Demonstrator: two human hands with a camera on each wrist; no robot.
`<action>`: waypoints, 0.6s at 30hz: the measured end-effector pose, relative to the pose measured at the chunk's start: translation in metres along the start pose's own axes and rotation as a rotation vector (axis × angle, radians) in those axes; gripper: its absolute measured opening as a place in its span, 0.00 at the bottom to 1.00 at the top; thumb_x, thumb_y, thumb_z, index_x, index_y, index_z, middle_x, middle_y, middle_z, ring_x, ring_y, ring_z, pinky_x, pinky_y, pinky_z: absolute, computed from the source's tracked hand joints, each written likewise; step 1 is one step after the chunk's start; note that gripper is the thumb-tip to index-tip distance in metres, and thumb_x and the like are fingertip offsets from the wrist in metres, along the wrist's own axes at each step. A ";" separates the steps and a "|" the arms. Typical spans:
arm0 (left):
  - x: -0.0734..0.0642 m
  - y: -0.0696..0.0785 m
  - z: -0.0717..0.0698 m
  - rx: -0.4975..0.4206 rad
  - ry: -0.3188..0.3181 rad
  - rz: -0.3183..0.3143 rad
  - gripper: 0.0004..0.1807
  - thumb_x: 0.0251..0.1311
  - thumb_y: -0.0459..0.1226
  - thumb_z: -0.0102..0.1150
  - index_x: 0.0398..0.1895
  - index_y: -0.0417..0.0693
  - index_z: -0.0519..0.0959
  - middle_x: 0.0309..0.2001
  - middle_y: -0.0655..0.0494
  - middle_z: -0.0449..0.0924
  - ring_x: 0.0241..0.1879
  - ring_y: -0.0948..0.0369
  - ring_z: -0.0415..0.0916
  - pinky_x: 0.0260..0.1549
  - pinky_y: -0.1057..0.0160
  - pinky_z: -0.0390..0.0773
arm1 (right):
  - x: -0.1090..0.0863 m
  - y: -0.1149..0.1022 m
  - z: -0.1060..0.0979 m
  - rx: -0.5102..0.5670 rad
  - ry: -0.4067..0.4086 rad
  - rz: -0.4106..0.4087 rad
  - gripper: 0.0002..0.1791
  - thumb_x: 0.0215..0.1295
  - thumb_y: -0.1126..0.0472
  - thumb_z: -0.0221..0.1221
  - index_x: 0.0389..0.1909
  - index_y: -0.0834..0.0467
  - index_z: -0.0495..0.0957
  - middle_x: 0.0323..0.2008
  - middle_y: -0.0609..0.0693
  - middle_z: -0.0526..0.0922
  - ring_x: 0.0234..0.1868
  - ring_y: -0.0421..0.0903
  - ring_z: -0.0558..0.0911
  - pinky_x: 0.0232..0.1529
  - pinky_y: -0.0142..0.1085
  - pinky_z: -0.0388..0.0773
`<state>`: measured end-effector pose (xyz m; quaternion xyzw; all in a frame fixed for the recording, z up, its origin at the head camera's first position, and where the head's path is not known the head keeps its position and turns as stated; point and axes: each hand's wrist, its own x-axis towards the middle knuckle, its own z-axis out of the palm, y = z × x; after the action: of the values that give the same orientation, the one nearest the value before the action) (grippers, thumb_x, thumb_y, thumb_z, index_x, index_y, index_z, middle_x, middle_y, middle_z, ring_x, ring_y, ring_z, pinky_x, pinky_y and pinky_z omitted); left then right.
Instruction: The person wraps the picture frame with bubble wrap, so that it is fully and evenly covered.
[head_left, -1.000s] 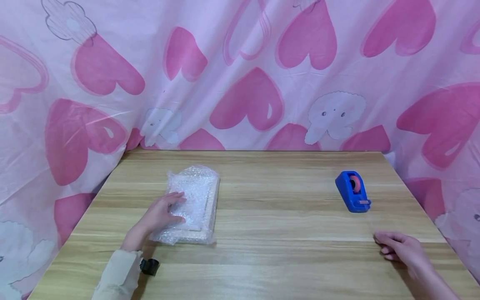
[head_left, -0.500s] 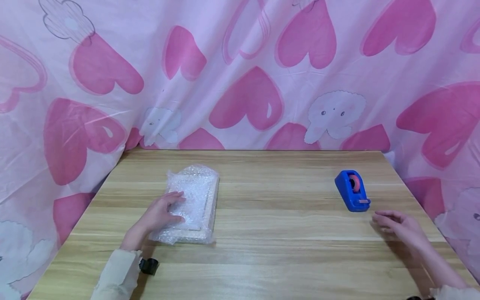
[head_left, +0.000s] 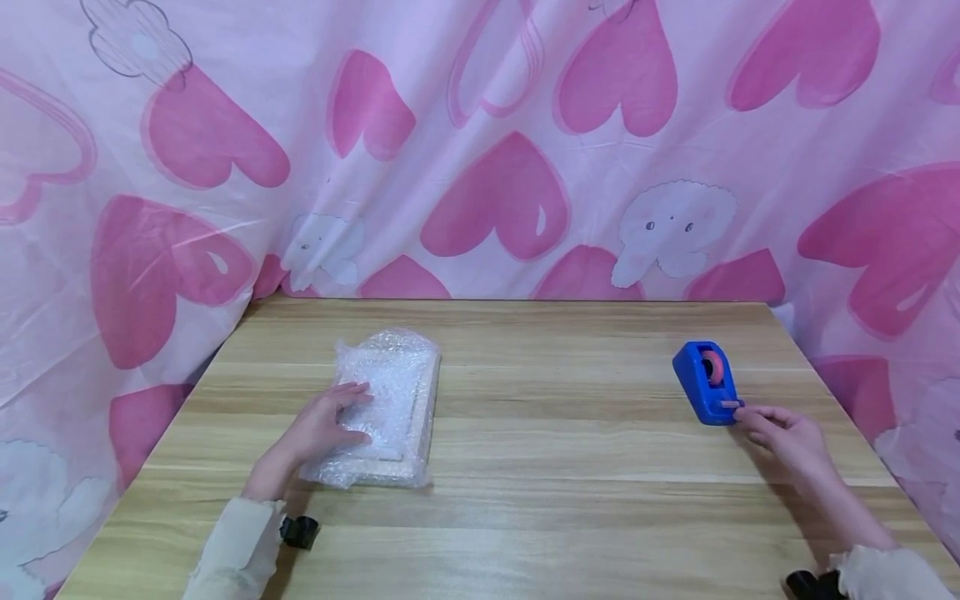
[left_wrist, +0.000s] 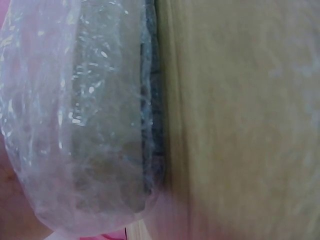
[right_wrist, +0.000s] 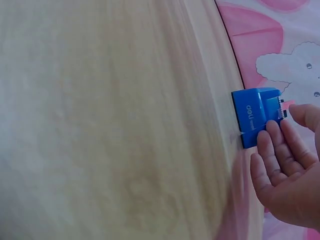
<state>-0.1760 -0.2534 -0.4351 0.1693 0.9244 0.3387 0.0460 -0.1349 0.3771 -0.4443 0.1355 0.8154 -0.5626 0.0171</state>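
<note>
Right hand [head_left: 787, 442]: at the right of the frame, it has moved up and inward over the last second and now reaches the front of the dispenser; in the right wrist view thumb and index tip stand a little apart about the tape end, with no firm pinch to be seen.
Tape end [right_wrist: 287, 104]: a short pink tab over the cutter, right by the thumb tip; whether thumb and tab touch cannot be told.
Tape dispenser [head_left: 697, 379]: blue, right of centre, in the same place as before, a pink roll [head_left: 713, 367] inside.
Left hand [head_left: 322, 425]: unchanged at centre left, fingers spread on the wrapped package, clamped on nothing.
Package [head_left: 393, 408]: flat, in bubble wrap, left of centre, unmoved.
Meaning: the work appears to be turning to the tape, with the left hand likely steadying the package; no strip seems pulled yet.
Desk [head_left: 540, 433]: wood-grained, carrying both things well apart.
Cloth [head_left: 487, 83]: pink, heart-printed, behind the desk across the upper frame.
</note>
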 end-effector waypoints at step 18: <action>0.001 -0.001 0.000 0.004 -0.006 -0.006 0.28 0.39 0.34 0.71 0.49 0.39 0.76 0.60 0.43 0.67 0.62 0.43 0.57 0.60 0.43 0.56 | 0.002 0.001 0.003 0.435 -0.166 0.021 0.09 0.64 0.59 0.54 0.32 0.49 0.83 0.32 0.38 0.84 0.33 0.37 0.83 0.35 0.26 0.79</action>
<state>-0.1770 -0.2540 -0.4355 0.1677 0.9254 0.3364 0.0495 -0.1369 0.3750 -0.4464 0.0977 0.6694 -0.7340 0.0606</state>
